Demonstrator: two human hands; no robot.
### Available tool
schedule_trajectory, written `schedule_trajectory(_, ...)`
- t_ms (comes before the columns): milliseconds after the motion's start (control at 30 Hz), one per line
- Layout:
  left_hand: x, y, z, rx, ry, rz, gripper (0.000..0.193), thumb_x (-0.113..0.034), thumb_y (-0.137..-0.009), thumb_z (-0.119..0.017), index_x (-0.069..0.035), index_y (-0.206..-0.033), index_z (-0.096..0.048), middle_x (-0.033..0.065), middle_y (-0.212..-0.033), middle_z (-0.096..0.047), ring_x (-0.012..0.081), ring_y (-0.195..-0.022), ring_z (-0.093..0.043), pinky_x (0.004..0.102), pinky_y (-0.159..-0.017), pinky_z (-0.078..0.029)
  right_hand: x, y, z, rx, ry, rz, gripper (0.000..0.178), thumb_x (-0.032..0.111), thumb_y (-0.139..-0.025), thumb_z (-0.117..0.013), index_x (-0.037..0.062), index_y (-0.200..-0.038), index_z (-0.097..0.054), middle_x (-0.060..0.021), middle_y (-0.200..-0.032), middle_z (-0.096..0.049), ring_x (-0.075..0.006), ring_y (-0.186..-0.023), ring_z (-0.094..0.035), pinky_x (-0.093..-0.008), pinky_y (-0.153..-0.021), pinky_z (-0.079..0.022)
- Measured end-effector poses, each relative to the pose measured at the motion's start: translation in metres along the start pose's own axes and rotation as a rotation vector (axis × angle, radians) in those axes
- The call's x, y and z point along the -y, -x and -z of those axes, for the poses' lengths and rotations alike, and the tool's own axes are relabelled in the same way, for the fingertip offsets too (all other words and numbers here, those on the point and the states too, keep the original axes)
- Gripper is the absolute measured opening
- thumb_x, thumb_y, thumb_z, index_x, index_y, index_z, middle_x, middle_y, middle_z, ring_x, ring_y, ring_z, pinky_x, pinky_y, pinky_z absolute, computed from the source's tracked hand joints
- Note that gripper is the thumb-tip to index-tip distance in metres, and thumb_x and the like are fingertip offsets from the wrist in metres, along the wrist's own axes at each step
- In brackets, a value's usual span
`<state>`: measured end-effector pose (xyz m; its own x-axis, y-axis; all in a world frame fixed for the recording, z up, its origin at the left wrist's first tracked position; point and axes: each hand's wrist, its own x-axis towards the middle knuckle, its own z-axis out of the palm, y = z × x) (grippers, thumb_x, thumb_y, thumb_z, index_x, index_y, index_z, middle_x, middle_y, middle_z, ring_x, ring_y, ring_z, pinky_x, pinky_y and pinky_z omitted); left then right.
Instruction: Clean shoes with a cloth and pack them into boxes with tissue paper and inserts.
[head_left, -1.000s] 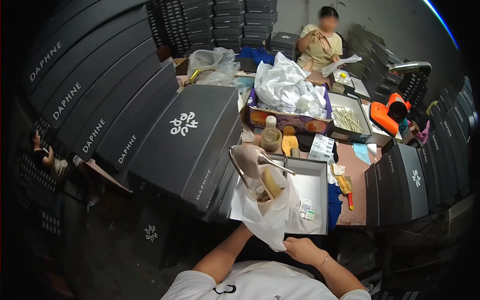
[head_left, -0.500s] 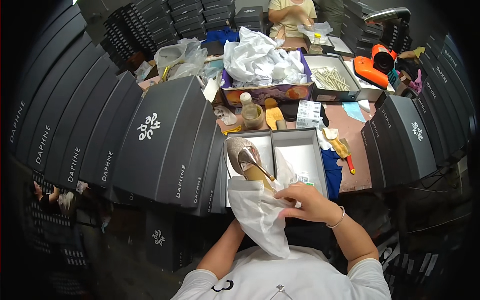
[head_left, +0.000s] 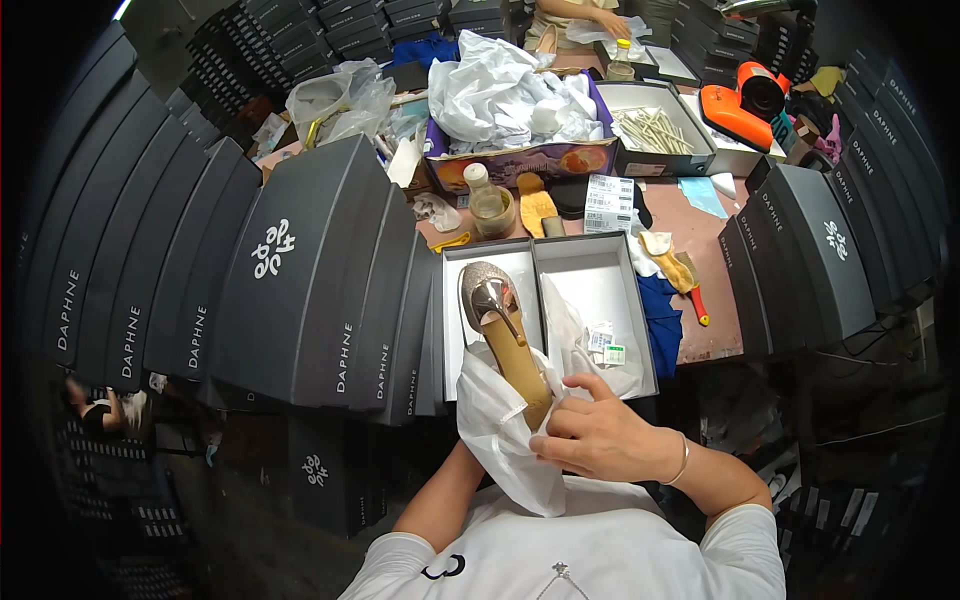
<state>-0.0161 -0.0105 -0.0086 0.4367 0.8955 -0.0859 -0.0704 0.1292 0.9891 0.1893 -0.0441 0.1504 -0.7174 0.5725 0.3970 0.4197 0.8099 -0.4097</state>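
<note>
A glittery high-heeled shoe (head_left: 490,297) with a tan sole is held sole-up over the open grey shoe box (head_left: 597,262). Its heel end sits inside a white bag (head_left: 497,440). My right hand (head_left: 600,437) pinches the bag's edge against the sole. My left forearm (head_left: 440,500) runs up under the bag, which hides my left hand. White wrapping paper and small packets (head_left: 604,345) lie in the right half of the box.
Stacks of dark grey shoe boxes (head_left: 300,270) fan out on the left, with more (head_left: 820,250) on the right. Behind the open box are a bottle (head_left: 487,205), a purple carton of white paper (head_left: 515,100), a tray of sticks (head_left: 655,125) and an orange tool (head_left: 745,100). Another person's hand (head_left: 605,20) works at the far end.
My right hand has come up from the bag's lower end to grip it at the shoe's sole. The shoe with the bag has shifted slightly toward me.
</note>
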Motion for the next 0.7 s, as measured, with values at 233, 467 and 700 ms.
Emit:
schedule_trajectory(233, -0.025, -0.001, 0.018, 0.271, 0.068, 0.288, 0.047, -0.018, -0.096, -0.054, -0.003, -0.138, -0.043, 0.0116, -0.131, -0.053, 0.0195, -0.119, -0.052, 0.0316, -0.097, -0.045, -0.019, 0.001, 0.055, -0.441, -0.16, -0.048, 0.026, 0.0, -0.071, -0.073, 0.0096, -0.095, -0.07, -0.0013, -0.076, -0.052, -0.0187, -0.067, -0.051, -0.0297, -0.066, -0.04)
schedule_trajectory(467, -0.038, -0.034, 0.051, 0.186, -0.705, 0.062, 0.063, -0.049, -0.1, -0.038, 0.002, -0.138, -0.043, 0.0224, -0.135, -0.051, 0.03, -0.122, -0.052, 0.0378, -0.1, -0.042, -0.077, 0.022, 0.02, -0.89, -1.24, -0.357, 0.02, 0.024, -0.098, -0.055, 0.0068, -0.093, -0.064, -0.0041, -0.111, -0.056, -0.014, -0.106, -0.053, -0.0319, -0.093, -0.044)
schedule_trajectory(700, -0.061, -0.024, 0.009, -0.014, -0.59, -0.449, 0.072, -0.059, -0.092, -0.05, 0.001, -0.131, -0.051, 0.0201, -0.14, -0.043, 0.035, -0.13, -0.041, 0.0426, -0.108, -0.032, -0.08, 0.02, -0.021, -0.986, -1.678, -0.469, 0.015, 0.022, -0.099, -0.052, 0.0088, -0.099, -0.06, -0.0036, -0.111, -0.063, -0.0165, -0.104, -0.061, -0.0362, -0.092, -0.051)
